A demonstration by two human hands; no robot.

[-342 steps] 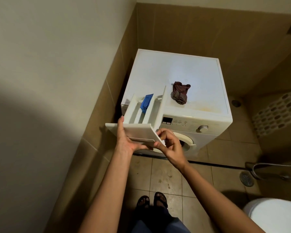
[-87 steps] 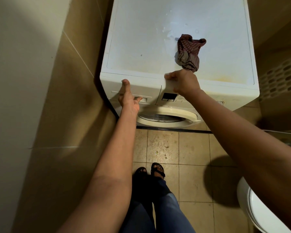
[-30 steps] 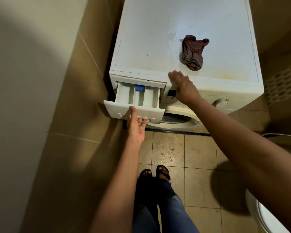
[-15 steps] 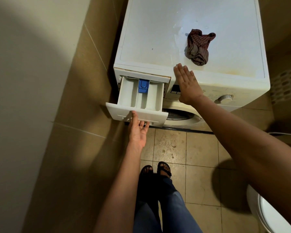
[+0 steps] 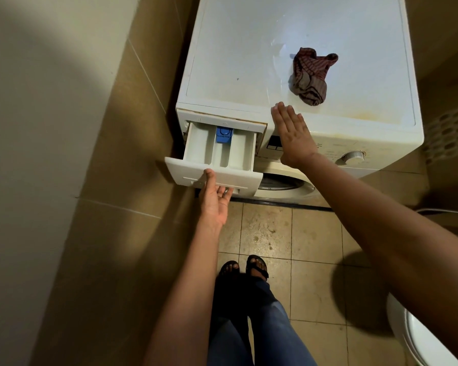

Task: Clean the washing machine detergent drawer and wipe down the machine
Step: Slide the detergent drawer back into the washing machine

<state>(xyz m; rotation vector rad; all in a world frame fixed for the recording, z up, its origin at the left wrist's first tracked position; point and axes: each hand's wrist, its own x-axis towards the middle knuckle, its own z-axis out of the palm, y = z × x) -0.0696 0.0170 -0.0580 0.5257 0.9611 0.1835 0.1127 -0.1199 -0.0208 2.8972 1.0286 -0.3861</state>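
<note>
Two hands on unit. Left hand (image 5: 214, 204), palm up, gripping front panel of detergent drawer (image 5: 222, 154): thumb on face, fingers hooked under handle. Right hand (image 5: 292, 136) flat, fingers straight, on front top edge of washing machine (image 5: 249, 48), just beside drawer opening. Drawer extended at front left corner; blue insert (image 5: 224, 134) at rear. Crumpled cloth (image 5: 311, 77) on top, near right edge. Tan tiled floor (image 5: 270, 233); toilet (image 5: 421, 339) at lower right.

The person wears blue jeans (image 5: 275, 328) and black open-toed sandals (image 5: 259, 272). The left hand (image 5: 214, 204), right hand (image 5: 293, 140) and both forearms are bare.
</note>
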